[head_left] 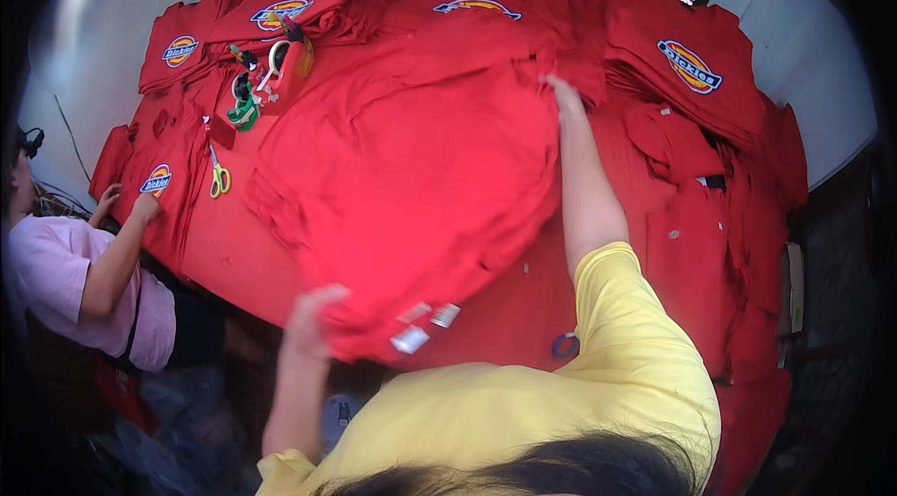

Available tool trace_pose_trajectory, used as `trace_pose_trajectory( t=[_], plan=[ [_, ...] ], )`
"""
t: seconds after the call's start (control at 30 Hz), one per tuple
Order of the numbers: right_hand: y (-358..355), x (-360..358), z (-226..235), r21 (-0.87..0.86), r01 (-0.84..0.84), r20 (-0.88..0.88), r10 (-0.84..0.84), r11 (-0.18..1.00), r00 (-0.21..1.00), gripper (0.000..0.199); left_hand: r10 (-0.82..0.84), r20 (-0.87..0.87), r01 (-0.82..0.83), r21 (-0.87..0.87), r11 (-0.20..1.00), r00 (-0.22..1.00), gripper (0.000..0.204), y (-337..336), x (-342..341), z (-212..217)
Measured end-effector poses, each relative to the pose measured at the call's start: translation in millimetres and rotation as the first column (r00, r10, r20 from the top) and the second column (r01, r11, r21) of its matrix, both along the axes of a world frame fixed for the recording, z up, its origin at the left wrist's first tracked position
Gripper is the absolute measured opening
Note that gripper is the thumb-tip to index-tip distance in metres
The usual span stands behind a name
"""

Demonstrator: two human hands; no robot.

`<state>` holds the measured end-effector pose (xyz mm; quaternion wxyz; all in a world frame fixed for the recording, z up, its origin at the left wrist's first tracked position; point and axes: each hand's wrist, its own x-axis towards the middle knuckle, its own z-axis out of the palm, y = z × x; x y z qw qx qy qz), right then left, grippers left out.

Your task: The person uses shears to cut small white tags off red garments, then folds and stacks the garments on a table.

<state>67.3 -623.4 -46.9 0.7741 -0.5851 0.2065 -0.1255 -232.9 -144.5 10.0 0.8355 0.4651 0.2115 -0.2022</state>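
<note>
A red T-shirt (411, 178) lies spread over a pile of similar shirts in the middle of the table, white labels (409, 339) showing at its near end. My right hand (562, 92) reaches far out to its far right edge, the fingers closed on the cloth. At the near left edge of the same shirt is my left hand (316, 314). Motion smears its fingers, so I cannot make out whether they grip the fabric or only rest against it.
Folded red shirts with an oval badge (690, 66) are stacked along the far and right sides. Tape dispensers (280, 76) and yellow-handled scissors (219, 180) sit left of the pile. A blue ring (564, 345) lies near my right side. A co-worker in pink (84, 281) handles shirts at the left.
</note>
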Motion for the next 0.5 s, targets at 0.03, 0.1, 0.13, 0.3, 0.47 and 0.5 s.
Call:
trace_pose_trajectory(
  t=[0.03, 0.1, 0.13, 0.3, 0.47, 0.5],
  plan=[
    [17, -7, 25, 0.029, -0.067, 0.143, 0.062, 0.997, 0.988, 0.021, 0.076, 0.018, -0.076, 0.006, 0.997, 0.997, 0.008, 4, 5, 52],
    [16, -6, 90, 0.166, -0.163, 0.302, 0.107, 0.972, 0.947, 0.014, 0.162, 0.227, -0.173, 0.025, 0.985, 0.96, 0.01, 32, 13, 104],
    [30, -13, 129, 0.151, -0.245, 0.452, 0.153, 0.958, 0.879, 0.015, 0.213, 0.328, -0.237, 0.035, 0.971, 0.92, 0.013, 48, 11, 129],
    [12, -7, 267, -0.011, -0.573, 0.765, 0.376, 0.819, 0.523, 0.032, 0.368, 0.574, -0.362, -0.13, 0.923, 0.731, 0.033, 107, 16, 179],
    [23, 26, 286, -0.128, -0.58, 0.567, 0.539, 0.805, 0.623, 0.027, 0.521, 0.439, -0.39, -0.358, 0.848, 0.732, 0.054, 117, 64, 130],
    [27, 49, 276, -0.156, -0.597, 0.51, 0.581, 0.787, 0.634, 0.024, 0.551, 0.371, -0.4, -0.411, 0.819, 0.747, 0.058, 114, 78, 109]
  ],
)
